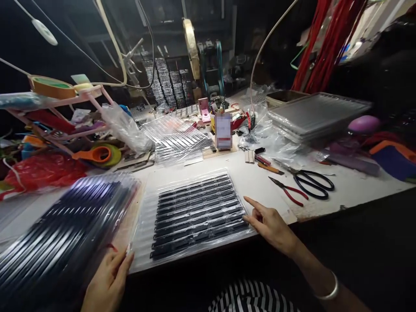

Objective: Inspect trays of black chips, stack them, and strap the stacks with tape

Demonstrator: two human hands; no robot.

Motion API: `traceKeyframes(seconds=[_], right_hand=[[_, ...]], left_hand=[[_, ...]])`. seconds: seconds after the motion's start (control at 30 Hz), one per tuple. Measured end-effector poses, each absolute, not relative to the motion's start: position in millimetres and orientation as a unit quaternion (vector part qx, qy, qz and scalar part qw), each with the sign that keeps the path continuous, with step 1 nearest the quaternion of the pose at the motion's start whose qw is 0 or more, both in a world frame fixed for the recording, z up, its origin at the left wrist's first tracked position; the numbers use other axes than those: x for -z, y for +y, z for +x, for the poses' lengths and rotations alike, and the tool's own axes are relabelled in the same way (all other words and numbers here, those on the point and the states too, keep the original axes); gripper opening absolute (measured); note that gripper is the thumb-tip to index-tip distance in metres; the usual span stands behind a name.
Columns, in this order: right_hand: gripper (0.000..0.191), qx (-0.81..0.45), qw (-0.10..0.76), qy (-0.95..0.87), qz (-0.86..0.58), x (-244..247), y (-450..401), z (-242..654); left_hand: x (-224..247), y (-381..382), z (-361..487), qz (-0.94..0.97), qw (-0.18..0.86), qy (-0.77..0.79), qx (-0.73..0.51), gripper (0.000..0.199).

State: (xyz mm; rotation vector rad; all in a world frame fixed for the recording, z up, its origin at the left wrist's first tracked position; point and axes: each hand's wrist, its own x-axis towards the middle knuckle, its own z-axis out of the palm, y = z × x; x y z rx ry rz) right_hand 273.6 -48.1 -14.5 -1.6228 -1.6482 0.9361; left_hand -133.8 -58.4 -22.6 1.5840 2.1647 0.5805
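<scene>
A clear plastic tray (pixel 144 225) lies at the table's front edge, with several dark strips (pixel 198 216) in rows in its grooves; its left part shows bare grooves. My left hand (pixel 108 277) pinches the tray's front left corner between thumb and fingers. At the opposite side, my right hand (pixel 269 225) has its thumb on the tray's right edge. Its index finger stretches out beside that edge, and the other fingers are curled and partly hidden. Left of the tray stands a stack of clear trays filled with glossy dark strips (pixel 71 221).
Red-handled pliers (pixel 290 193), black scissors (pixel 313 182) and an orange cutter (pixel 271 168) lie to the right. Stacked grey trays (pixel 320 112) stand behind them. A phone (pixel 223 132) stands upright at the back. Tape rolls (pixel 52 86) and a red plastic bag (pixel 45 173) crowd the left.
</scene>
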Motion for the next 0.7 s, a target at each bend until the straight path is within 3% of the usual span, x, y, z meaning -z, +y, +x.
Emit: traceKeyframes(seconds=[0.17, 0.37, 0.57, 0.7], right_hand=[[0.053, -0.318, 0.24, -0.678, -0.618, 10.0, -39.9, 278.8], [0.055, -0.146, 0.282, -0.735, -0.6, -2.1, -5.6, 268.6], [0.072, -0.101, 0.11, -0.842, -0.519, 13.4, 19.0, 239.9], [0.079, -0.12, 0.088, -0.856, -0.495, 19.6, 18.2, 227.5]], left_hand=[[18.5, -46.6, -151.5, 0.59, 0.182, 0.778, -0.112, 0.054], [1.9, -9.4, -112.5, 0.657, 0.116, 0.74, -0.088, 0.065], [-4.9, 7.2, -82.6, 0.691, 0.093, 0.717, -0.013, 0.061], [-4.4, 12.9, -98.1, 0.662, 0.096, 0.742, -0.042, 0.057]])
